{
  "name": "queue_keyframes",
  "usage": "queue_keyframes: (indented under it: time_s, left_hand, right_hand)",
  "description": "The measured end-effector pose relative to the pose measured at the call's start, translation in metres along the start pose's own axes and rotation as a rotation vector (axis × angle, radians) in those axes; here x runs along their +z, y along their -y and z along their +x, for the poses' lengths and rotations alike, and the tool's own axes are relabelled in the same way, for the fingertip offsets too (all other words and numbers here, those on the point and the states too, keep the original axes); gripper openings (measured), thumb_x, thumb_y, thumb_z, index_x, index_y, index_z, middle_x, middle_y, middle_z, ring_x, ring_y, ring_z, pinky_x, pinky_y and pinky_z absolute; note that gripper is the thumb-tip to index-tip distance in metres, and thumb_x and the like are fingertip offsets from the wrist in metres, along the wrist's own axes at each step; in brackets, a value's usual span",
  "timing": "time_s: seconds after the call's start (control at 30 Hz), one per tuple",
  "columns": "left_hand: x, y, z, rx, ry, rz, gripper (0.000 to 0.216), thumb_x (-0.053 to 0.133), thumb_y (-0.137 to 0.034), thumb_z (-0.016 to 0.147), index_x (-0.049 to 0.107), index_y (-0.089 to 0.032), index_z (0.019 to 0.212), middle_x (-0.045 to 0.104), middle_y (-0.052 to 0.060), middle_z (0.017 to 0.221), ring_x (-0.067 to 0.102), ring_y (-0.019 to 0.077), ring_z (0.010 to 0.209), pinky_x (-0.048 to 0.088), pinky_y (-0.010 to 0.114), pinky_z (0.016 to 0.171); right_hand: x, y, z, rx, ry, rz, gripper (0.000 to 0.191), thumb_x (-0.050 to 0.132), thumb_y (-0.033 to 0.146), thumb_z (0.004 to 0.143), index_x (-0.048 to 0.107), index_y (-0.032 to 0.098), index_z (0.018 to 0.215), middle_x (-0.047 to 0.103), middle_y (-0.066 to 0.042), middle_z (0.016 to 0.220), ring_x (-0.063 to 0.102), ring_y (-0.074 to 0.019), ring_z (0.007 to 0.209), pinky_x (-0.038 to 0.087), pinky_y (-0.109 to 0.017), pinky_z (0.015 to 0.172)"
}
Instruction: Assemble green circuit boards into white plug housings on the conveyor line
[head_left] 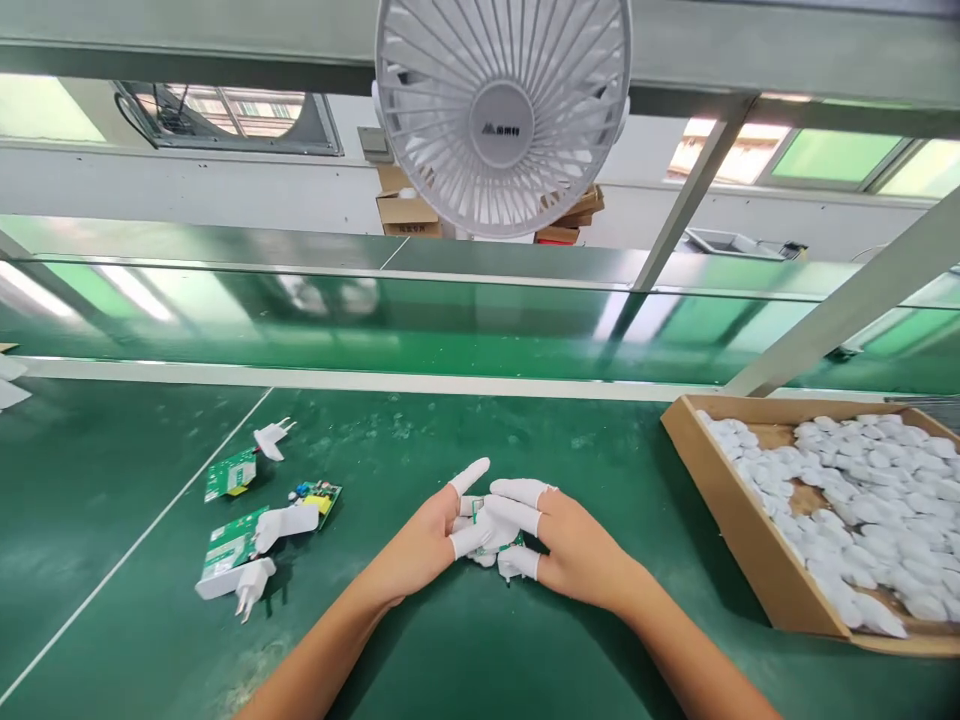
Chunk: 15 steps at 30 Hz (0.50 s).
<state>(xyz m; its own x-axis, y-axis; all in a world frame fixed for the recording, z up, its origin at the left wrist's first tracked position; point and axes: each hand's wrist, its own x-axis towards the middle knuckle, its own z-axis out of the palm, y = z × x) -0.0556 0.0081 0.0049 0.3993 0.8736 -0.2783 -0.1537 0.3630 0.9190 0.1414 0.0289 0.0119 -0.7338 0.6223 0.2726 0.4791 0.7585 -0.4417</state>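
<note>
In front of me, at the middle of the green bench, my two hands meet over a small green circuit board (pixel 517 541) with a white part (pixel 491 532) against it. White finger cots cover several fingertips. My left hand (pixel 427 535) grips the left side, its index finger stretched away from the piece. My right hand (pixel 570 540) is closed on the right side, fingers across the white part. Much of the board is hidden by the fingers, and the white part's exact shape cannot be made out.
Left on the bench lie green circuit boards (pixel 232 540) with white plugs (pixel 253 585), another board (pixel 324 500) with yellow components, and a smaller board (pixel 230 474). A cardboard box (pixel 750 535) of white pieces (pixel 870 490) stands right. A white fan (pixel 502 125) hangs ahead, near a metal post (pixel 847 310).
</note>
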Motion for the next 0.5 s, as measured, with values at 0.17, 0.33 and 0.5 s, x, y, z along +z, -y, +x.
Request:
queue_keyframes:
  time_s: [0.17, 0.33, 0.5]
  left_hand:
    - [0.004, -0.011, -0.004, 0.013, -0.125, -0.137, 0.070, 0.055, -0.041, 0.082, 0.022, -0.024, 0.142, 0.064, 0.011, 0.108, 0.061, 0.0206, 0.087, 0.049, 0.034, 0.072]
    - [0.011, -0.014, -0.015, 0.259, -0.316, 0.099, 0.054, 0.057, -0.039, 0.081, 0.044, -0.026, 0.132, 0.064, 0.009, 0.114, 0.062, 0.0239, 0.096, 0.050, 0.039, 0.083]
    - [0.018, 0.000, -0.066, 0.866, -0.397, 0.722, 0.032, 0.054, -0.034, 0.082, 0.062, -0.034, 0.113, 0.071, 0.002, 0.100, 0.066, 0.0239, 0.091, 0.052, 0.038, 0.086]
  right_hand:
    - [0.007, -0.016, 0.001, 0.343, -0.312, 0.790, 0.039, 0.072, 0.033, 0.066, 0.066, 0.023, 0.103, 0.065, -0.009, 0.108, 0.060, -0.0270, 0.100, 0.046, -0.046, 0.089]
    - [0.011, -0.056, 0.018, 0.572, -0.492, 1.035, 0.044, 0.034, 0.047, 0.092, 0.057, 0.015, 0.113, 0.067, -0.009, 0.092, 0.065, -0.0199, 0.078, 0.055, -0.038, 0.066]
    - [-0.005, -0.108, 0.059, 0.767, -0.537, 1.172, 0.031, 0.048, 0.037, 0.091, 0.055, 0.013, 0.109, 0.061, -0.006, 0.098, 0.062, -0.0146, 0.078, 0.053, -0.032, 0.068]
